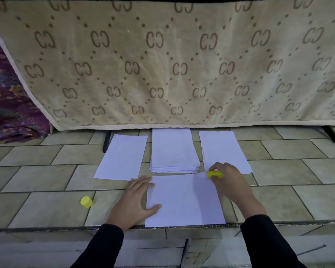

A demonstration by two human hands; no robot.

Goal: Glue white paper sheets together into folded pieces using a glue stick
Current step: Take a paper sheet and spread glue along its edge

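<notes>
A white paper sheet (184,200) lies flat on the tiled surface in front of me. My left hand (135,198) presses its left edge with spread fingers, thumb on the paper. At the sheet's far right corner my right hand (228,180) grips a yellow glue stick (214,174), its tip against the paper. Beyond lie a stack of white sheets (173,151) in the middle, a single white piece (124,157) at the left and another white piece (223,149) at the right. The yellow cap (86,202) stands apart at the left.
A beige patterned blanket (162,64) hangs behind the papers over dark legs (106,142). Purple fabric (10,105) lies at the far left. The tiled surface ends in an edge (66,228) just under my wrists.
</notes>
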